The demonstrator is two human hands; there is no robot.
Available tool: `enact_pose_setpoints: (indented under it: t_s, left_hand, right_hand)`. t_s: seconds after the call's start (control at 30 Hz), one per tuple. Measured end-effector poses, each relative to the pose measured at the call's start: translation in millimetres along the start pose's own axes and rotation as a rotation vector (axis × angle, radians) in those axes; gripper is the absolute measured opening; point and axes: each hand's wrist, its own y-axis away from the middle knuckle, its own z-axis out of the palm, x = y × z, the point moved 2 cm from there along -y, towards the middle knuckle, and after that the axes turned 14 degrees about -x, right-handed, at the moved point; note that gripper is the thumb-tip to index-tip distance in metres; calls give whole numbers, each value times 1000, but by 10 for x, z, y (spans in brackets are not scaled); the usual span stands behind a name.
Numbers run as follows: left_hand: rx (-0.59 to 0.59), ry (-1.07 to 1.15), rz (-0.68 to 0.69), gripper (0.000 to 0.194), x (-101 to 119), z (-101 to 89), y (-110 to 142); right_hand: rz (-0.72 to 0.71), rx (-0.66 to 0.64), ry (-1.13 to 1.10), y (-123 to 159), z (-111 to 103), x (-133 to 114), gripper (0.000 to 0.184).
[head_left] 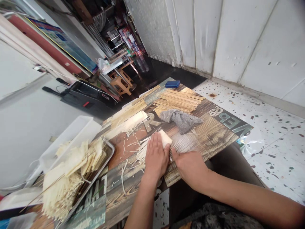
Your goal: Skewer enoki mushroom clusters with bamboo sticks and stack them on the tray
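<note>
My left hand (pixel 156 154) lies flat with fingers stretched out, pressing on a pale folded sheet (pixel 166 139) that looks like tofu skin. Thin cut strips (pixel 142 151) fan out from the sheet on the left of that hand. Close by on the right, my right hand (pixel 190 167) is closed, its index finger pointing at the sheet's near edge; whatever its curled fingers hold is hidden. Beyond the hands lies a crumpled grey cloth (pixel 181 120). Another pale sheet with fringed strips (pixel 135 122) rests farther left on the patterned table (pixel 221 133).
A metal tray (pixel 111 148) at the left carries stacked fringed sheets (pixel 64 181), beside a white plastic bin (pixel 81 127). Many thin wooden skewers (pixel 178 100) lie at the far end near a blue box (pixel 172 84). Loose strips are scattered about. Stools (pixel 121 85) stand in the background.
</note>
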Motion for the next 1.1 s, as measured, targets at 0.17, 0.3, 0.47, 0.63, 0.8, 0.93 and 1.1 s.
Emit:
enact_pose_setpoints:
  t_s: [0.17, 0.3, 0.47, 0.63, 0.8, 0.93, 1.1]
  left_hand:
    - [-8, 6, 9, 65, 2, -18, 0]
    - [-62, 32, 16, 67, -10, -71, -5]
    - [-30, 55, 50, 65, -35, -92, -24]
    - [-79, 112, 30, 62, -50, -193, -15]
    - [212, 181, 7, 65, -78, -588, 230]
    - [374, 305, -117, 65, -116, -676, 509]
    - [225, 285, -151, 62, -102, -269, 755]
  right_hand:
    - [-26, -4, -15, 14, 38, 4, 46]
    - [-19, -6, -26, -15, 42, -5, 45]
    - [5, 37, -71, -128, 22, -46, 39]
    - [21, 94, -111, -134, -75, -43, 31]
    - [21, 236, -118, 34, -457, 45, 32]
    - [-58, 384, 32, 104, -663, 109, 37]
    - [-172, 232, 269, 8, -244, 153, 49]
